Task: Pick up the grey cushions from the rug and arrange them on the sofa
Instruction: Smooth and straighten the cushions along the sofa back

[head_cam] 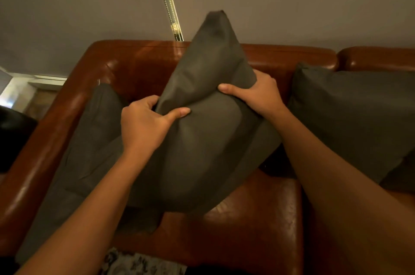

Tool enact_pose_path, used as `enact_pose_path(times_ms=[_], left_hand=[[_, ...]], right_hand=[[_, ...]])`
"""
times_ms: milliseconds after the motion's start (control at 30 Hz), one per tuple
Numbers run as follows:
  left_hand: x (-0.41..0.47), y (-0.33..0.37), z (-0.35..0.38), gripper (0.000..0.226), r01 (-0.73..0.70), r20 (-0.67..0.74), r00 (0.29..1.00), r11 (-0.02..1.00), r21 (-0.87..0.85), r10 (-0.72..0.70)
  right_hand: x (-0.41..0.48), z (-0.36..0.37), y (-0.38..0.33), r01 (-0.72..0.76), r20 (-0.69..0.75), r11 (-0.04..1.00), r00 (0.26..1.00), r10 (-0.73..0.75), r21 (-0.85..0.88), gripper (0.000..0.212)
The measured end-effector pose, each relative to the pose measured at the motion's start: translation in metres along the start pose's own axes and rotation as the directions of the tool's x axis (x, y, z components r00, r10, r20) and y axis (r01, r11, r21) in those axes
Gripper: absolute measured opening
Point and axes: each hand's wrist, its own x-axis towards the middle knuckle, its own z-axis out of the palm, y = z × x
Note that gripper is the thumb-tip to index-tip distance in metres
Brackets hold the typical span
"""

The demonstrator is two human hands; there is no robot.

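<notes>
Grey cushion (202,140) upright on brown leather sofa (258,218), left hand (143,124) and right hand (258,93) fingers pinching its folded middle, further grey cushions at either side.

The bare seat of the brown leather sofa (253,218) lay open at lower centre. One grey fabric cushion (89,151) filled the left side against the armrest (45,144), a second grey cushion (350,113) blocked the right, and a third grey cushion (202,151) in the middle hid most of the backrest (143,61).
</notes>
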Motion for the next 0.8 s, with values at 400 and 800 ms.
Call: enact_pose_path(times_ms=[400,800], left_hand=[[0.04,-0.054,0.023,0.041,0.272,0.091,0.962,0.9,-0.341,-0.257],[0.015,-0.12,0.115,0.052,0.455,0.467,0.829,0.857,-0.242,-0.308]], right_hand=[[0.039,0.022,-0.066,0.16,0.031,0.861,0.986,-0.166,-0.483,0.061],[0.04,0.064,-0.014,0.219,0.219,0.582,0.973,-0.071,-0.783,0.081]])
